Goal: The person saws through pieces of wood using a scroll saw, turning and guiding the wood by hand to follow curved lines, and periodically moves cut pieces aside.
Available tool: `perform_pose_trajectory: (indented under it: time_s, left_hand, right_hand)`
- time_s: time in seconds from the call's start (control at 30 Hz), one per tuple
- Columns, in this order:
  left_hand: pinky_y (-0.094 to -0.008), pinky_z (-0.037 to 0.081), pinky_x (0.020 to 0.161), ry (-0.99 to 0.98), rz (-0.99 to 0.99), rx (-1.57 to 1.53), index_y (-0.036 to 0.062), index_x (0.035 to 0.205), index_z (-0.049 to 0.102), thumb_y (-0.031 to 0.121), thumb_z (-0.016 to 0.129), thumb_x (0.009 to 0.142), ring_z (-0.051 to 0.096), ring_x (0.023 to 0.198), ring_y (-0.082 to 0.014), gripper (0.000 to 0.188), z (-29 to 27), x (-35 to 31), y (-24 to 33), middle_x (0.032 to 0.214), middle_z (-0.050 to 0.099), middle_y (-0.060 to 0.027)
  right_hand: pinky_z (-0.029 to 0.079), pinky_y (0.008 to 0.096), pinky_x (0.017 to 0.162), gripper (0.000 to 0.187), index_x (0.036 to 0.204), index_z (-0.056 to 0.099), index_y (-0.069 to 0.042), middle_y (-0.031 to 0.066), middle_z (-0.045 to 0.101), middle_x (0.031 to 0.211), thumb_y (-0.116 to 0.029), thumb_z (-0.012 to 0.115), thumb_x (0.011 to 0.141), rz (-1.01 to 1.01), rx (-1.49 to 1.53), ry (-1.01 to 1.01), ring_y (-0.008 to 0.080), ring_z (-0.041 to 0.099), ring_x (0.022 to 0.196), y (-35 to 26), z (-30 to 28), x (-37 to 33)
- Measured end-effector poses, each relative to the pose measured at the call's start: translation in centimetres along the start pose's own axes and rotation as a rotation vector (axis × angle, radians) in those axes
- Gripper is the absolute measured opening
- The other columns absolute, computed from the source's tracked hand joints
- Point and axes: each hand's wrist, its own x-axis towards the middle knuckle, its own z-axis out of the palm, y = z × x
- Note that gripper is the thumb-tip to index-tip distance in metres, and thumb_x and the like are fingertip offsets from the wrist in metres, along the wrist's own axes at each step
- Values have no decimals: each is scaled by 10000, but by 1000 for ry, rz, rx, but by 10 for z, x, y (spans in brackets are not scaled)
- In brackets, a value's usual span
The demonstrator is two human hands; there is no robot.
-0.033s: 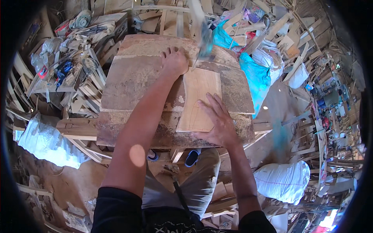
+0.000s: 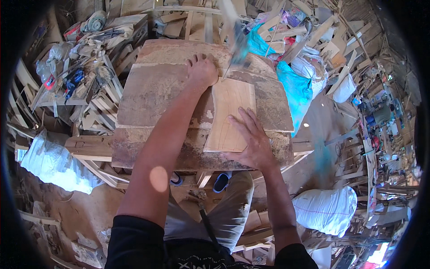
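A pale wooden board (image 2: 232, 107) with a curved left edge and thin drawn lines lies on a worn brown worktable (image 2: 156, 96). At its far end stands a thin upright blade (image 2: 227, 71), below a blurred grey and teal machine part (image 2: 239, 47). My left hand (image 2: 202, 71) rests beside the board's far left corner, fingers apart and slightly bent, its thumb side against the wood. Spread over the near right part of the board is my right hand (image 2: 253, 141), fingers lying flat on top and thumb along the near edge.
Wood offcuts (image 2: 105, 105) are heaped at the left, near a plastic bottle (image 2: 47, 78). Turquoise sheeting (image 2: 293, 92) hangs past the table's right edge. A stuffed white sack (image 2: 329, 208) sits on the floor at the right. A wooden beam (image 2: 92, 147) juts out at the left.
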Motion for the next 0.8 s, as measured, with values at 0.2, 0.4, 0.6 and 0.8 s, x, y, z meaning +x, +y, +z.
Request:
perform_pose_trajectory:
  time_s: [0.2, 0.4, 0.6, 0.8]
  left_hand:
    - [-634, 320, 1219, -21, -22, 24, 130, 1454, 597, 312, 629, 965, 449, 1483, -425, 523, -1, 0, 1, 1526, 542, -229]
    - [-630, 329, 1219, 46, -26, 13, 154, 1420, 635, 309, 668, 943, 459, 1476, -413, 502, 3, 2, -1, 1503, 561, -215]
    - [-676, 306, 1207, 46, -14, -78, 45, 1357, 636, 265, 699, 909, 460, 1448, -449, 503, 2, 4, -2, 1486, 567, -246]
    - [-679, 311, 1198, 70, -4, -71, 42, 1341, 645, 266, 673, 918, 471, 1441, -446, 479, 5, 5, -2, 1477, 573, -244]
  right_hand:
    - [412, 522, 1246, 1083, 1543, 567, -166, 163, 439, 1652, -421, 1016, 591, -8, 8, 16, 411, 405, 1538, 0, 2, 2]
    - [403, 539, 1244, 1054, 1534, 571, -157, 187, 441, 1635, -532, 978, 637, -8, -9, 9, 438, 396, 1531, 2, 4, 3]
    - [411, 531, 1242, 1067, 1542, 569, -163, 173, 450, 1642, -408, 1014, 603, -14, 4, 17, 430, 407, 1532, 3, 4, 6]
    - [411, 532, 1241, 1062, 1544, 566, -162, 176, 452, 1637, -405, 1012, 611, -19, 15, 37, 426, 406, 1534, 3, 5, 6]
